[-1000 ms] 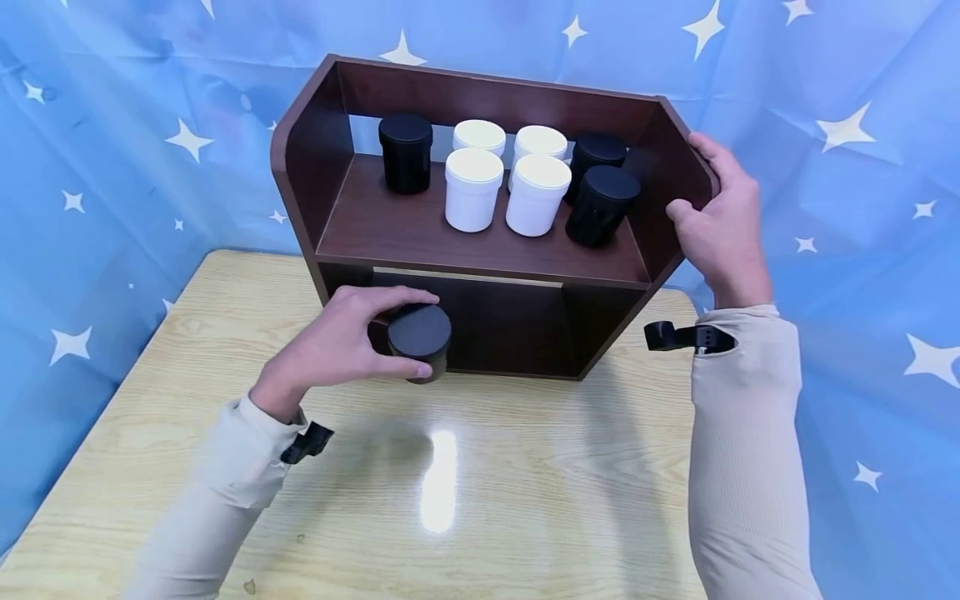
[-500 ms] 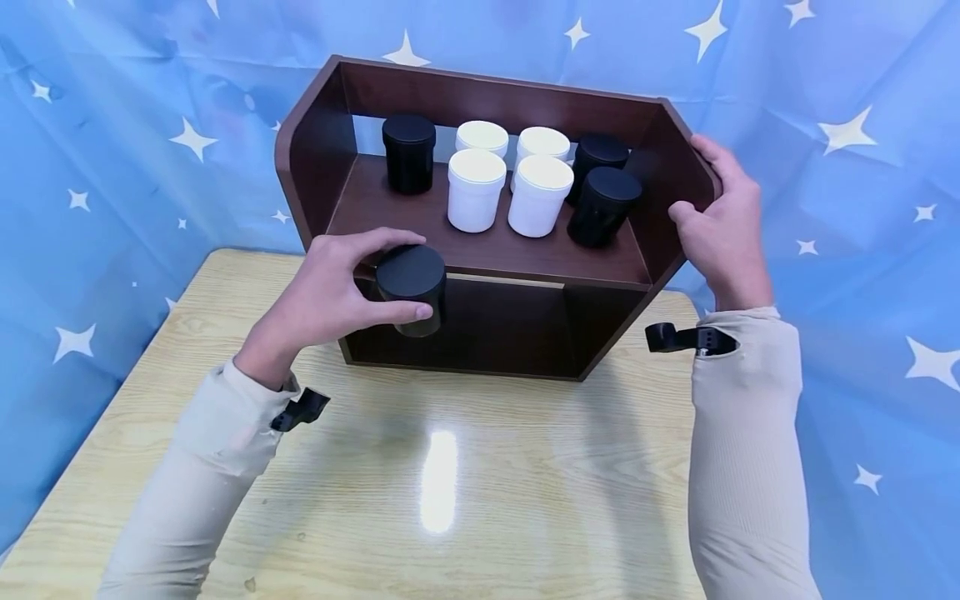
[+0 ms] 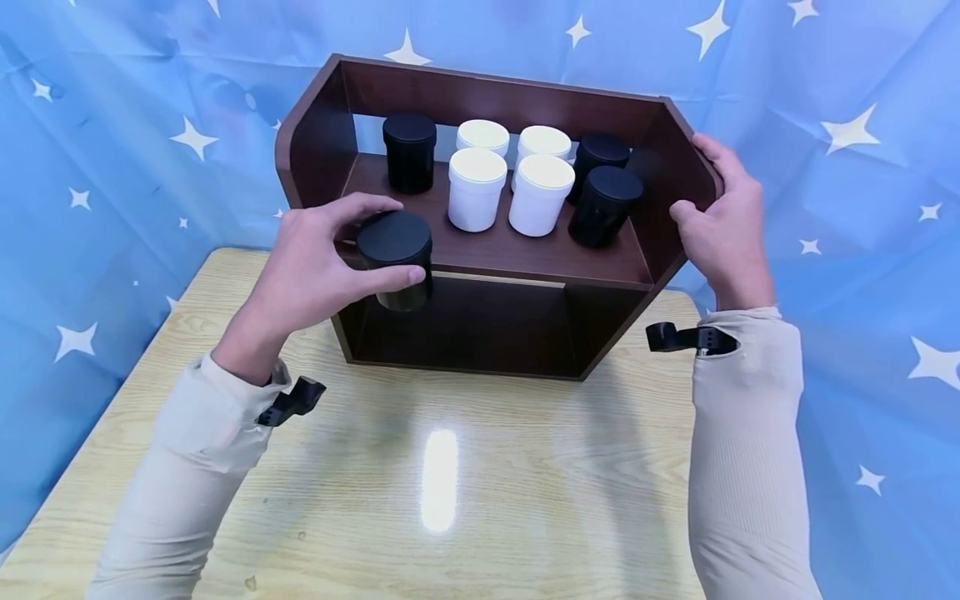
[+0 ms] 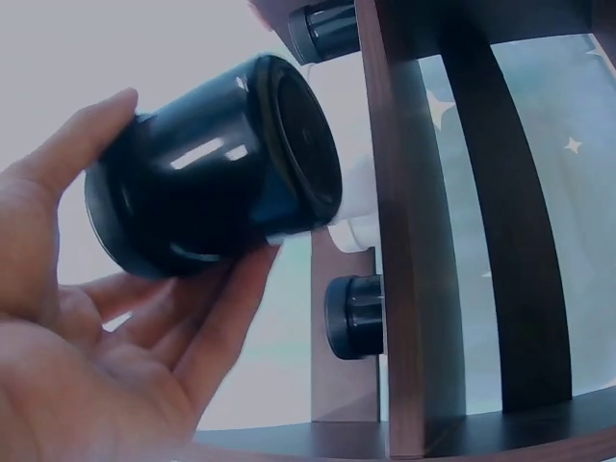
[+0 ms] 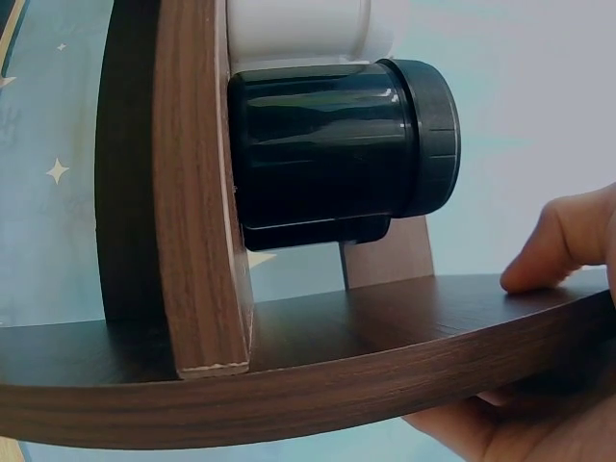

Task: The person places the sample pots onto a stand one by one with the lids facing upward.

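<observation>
My left hand (image 3: 311, 262) grips a black lidded jar (image 3: 395, 237) between thumb and fingers, held in the air before the left part of the shelf's front edge. The left wrist view shows the same jar (image 4: 217, 164) tilted, its base toward the shelf board (image 4: 390, 241). My right hand (image 3: 723, 221) holds the right side panel of the dark brown two-tier shelf (image 3: 517, 267), thumb on its inner face. On the upper tier stand one black jar (image 3: 409, 154) at the left, several white jars (image 3: 476, 190) in the middle, and two black jars (image 3: 603, 207) at the right.
The shelf's lower tier (image 3: 472, 325) lies below the held jar. A light wood table (image 3: 525, 483) supports the shelf, with a bright glare spot in front. Behind hangs a blue curtain (image 3: 847, 183) with white stars.
My left hand has raised the black jar from in front of the lower tier to the height of the upper board, moving slightly left. The right hand stays on the side panel.
</observation>
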`<state>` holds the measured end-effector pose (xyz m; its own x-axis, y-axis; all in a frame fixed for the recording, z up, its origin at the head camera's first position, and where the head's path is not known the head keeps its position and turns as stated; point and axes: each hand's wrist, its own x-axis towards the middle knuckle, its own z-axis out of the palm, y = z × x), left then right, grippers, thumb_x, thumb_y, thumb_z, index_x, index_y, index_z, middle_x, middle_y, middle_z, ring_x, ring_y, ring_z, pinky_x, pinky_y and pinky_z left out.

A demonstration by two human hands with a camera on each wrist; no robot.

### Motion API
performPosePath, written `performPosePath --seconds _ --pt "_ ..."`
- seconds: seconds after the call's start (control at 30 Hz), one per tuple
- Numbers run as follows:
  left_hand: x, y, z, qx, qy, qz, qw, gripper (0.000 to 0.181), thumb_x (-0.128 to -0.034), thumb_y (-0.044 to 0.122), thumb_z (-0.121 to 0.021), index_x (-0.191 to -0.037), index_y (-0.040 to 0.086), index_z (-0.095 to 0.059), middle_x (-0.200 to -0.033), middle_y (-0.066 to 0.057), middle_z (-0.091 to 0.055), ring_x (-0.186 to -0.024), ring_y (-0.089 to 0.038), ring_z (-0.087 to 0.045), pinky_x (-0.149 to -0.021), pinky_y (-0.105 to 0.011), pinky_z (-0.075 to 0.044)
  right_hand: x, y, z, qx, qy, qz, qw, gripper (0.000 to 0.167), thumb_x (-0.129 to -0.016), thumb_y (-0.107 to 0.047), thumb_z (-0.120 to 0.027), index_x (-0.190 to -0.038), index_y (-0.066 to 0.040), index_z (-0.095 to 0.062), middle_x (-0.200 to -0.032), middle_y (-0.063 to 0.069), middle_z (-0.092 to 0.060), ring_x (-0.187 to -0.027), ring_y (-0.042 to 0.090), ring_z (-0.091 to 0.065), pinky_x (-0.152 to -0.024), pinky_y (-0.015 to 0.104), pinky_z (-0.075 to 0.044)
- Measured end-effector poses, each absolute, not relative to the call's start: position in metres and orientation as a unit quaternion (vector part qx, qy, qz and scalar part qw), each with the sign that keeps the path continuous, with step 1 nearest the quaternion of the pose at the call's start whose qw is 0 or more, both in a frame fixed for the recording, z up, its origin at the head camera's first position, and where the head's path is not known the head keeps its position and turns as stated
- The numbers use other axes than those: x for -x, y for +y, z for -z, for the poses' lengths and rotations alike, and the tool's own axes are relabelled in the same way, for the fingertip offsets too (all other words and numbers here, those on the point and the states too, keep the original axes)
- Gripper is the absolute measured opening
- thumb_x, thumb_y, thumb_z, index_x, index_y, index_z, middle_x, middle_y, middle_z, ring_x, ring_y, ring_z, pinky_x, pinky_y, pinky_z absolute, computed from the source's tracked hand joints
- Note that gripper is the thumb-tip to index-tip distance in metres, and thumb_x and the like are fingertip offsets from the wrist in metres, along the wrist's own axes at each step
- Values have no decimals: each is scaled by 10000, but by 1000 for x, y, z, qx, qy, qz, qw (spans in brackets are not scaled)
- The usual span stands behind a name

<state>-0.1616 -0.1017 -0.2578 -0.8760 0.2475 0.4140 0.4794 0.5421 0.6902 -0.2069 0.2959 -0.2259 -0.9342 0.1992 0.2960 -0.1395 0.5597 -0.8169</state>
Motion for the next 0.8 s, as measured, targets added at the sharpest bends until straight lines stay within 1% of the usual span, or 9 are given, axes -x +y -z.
performPosePath --seconds 0.1,0.2,0.23,0.33,0.47,0.63,0.7,0.8 --pt "162 -98 252 185 -876 420 151 552 -758 351 -867 -1259 212 -681 -1091 -48 -743 -911 -193 -687 -870 -361 -406 206 297 226 18 -864 -468 183 690 -906 4 -485 -1510 -326 -427 -1465 -11 -509 -1153 135 -515 -790 170 -473" --pt "164 -95 247 160 -884 411 156 582 -760 377 -860 -1278 192 -671 -1120 -62 -736 -905 -212 -670 -841 -360 -423 206 298 227 20 -866 -465 182 688 -912 -4 -487 -1513 -333 -421 -1478 -10 -503 -1155 134 -513 -789 166 -471" --pt "165 -93 245 153 -886 410 155 591 -766 385 -855 -1289 184 -665 -1137 -68 -731 -911 -218 -664 -810 -357 -445 205 298 227 21 -867 -463 181 688 -915 -7 -487 -1515 -336 -416 -1484 -8 -499 -1159 136 -513 -788 164 -472" --pt "169 -90 240 134 -891 407 148 629 -787 404 -835 -1335 170 -632 -1212 -92 -709 -985 -248 -641 -825 -371 -456 205 298 227 21 -871 -458 177 689 -924 -14 -482 -1523 -343 -398 -1507 5 -483 -1169 145 -508 -783 157 -474" --pt "174 -86 232 113 -901 397 133 692 -819 418 -805 -1416 163 -565 -1331 -127 -652 -1128 -301 -583 -902 -443 -465 204 299 225 21 -874 -454 170 697 -929 -13 -475 -1529 -356 -383 -1518 12 -472 -1175 149 -499 -781 156 -476" --pt "187 -82 228 96 -916 375 106 751 -845 427 -776 -1488 172 -485 -1424 -146 -587 -1306 -354 -481 -1012 -500 -434 204 299 224 25 -873 -459 162 710 -928 0 -468 -1527 -370 -379 -1508 4 -473 -1179 149 -499 -784 158 -485" --pt "193 -82 229 88 -920 369 96 765 -850 431 -769 -1502 172 -465 -1447 -148 -567 -1347 -365 -438 -1033 -504 -424 204 299 223 27 -875 -456 159 714 -931 -1 -465 -1529 -380 -370 -1514 8 -468 -1192 159 -500 -784 155 -484" --pt "201 -82 230 78 -924 364 85 787 -852 439 -764 -1513 155 -445 -1475 -151 -541 -1373 -373 -406 -1057 -513 -413 204 298 222 31 -880 -449 152 717 -939 -11 -463 -1529 -404 -354 -1529 10 -455 -1215 170 -492 -791 155 -485"
